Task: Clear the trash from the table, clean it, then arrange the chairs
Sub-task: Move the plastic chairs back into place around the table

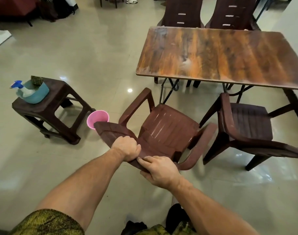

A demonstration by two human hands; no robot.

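Since your left hand [128,146] and right hand [160,172] both grip the chair [167,129] by its backrest, slide it squarely under the surface [221,56]; legs look blurry, maybe lifted.

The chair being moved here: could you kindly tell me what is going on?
A person grips the backrest of a brown plastic chair with the left hand and the right hand; it stands at an angle to the table, whose top shows wipe streaks. A second chair stands alongside, with two more chairs at the far side. A basin with a spray bottle sits on a stool, beside a pink bucket.
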